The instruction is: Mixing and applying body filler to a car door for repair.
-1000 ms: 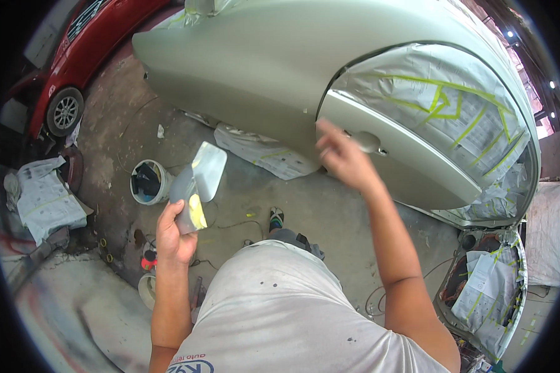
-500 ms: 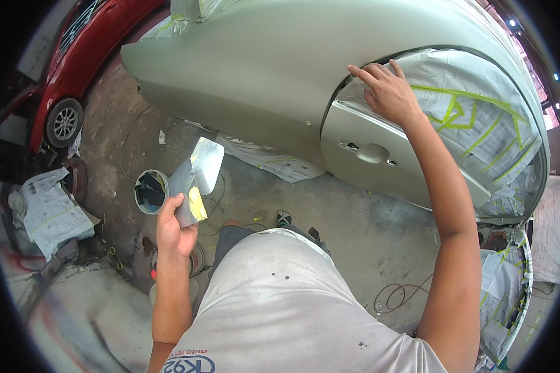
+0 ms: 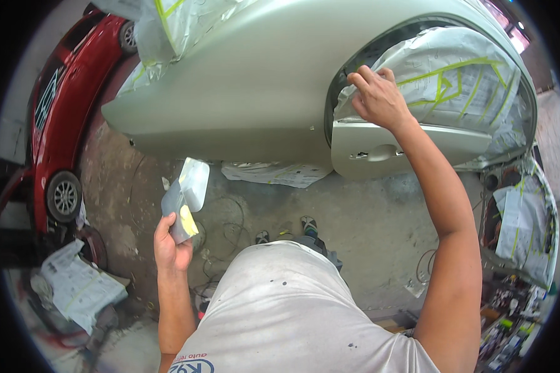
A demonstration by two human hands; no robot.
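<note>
My right hand (image 3: 378,96) rests flat on the pale grey-green car body (image 3: 255,87), at the edge of the door opening, its fingers touching the masking paper (image 3: 460,87) taped with yellow-green tape. My left hand (image 3: 171,242) is held low and grips a flat metal filler board (image 3: 190,189) together with a small yellow spreader (image 3: 188,221). The board tilts up and away from my palm. My grey T-shirt fills the lower middle of the view.
A red car (image 3: 65,130) stands at the left. Crumpled masking paper (image 3: 81,283) lies on the stained concrete floor (image 3: 367,230). Another paper sheet (image 3: 274,174) lies under the car sill. Paper-wrapped parts and clutter (image 3: 522,230) stand at the right. Cables trail across the floor.
My right hand has slid up along the car body from the lower door panel to the masked opening's edge. My view has shifted closer. The left hand still holds the board and spreader.
</note>
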